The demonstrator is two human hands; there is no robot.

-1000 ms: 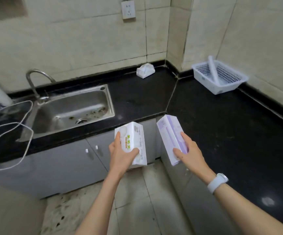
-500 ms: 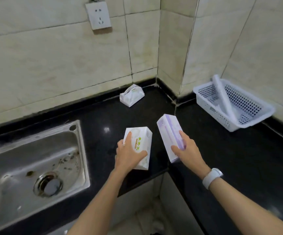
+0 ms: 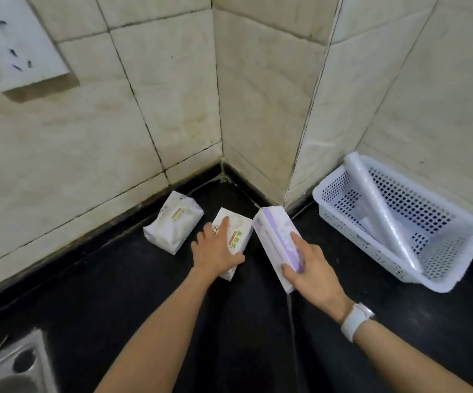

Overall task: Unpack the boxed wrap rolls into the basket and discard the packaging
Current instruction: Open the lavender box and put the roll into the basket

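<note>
Since a second ago both boxes have been carried from over the floor to the counter [image 3: 116, 279] corner; the unpacking itself is judged not yet begun. At ten o'clock of the left hand [image 3: 215, 251] lies a soft white packet [image 3: 173, 222]. That hand grips the green-lettered box [image 3: 234, 239], forefinger laid along its top. The right hand [image 3: 309, 268] pinches the purple box [image 3: 275, 236], held tilted. At three o'clock, the basket [image 3: 453, 276] holds one bare roll [image 3: 382, 211].

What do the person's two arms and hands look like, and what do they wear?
Both forearms are bare, with no sleeves in view. The left hand wears nothing. The right hand has a white wristband, like a watch, on its wrist. No gloves or rings show.
</note>
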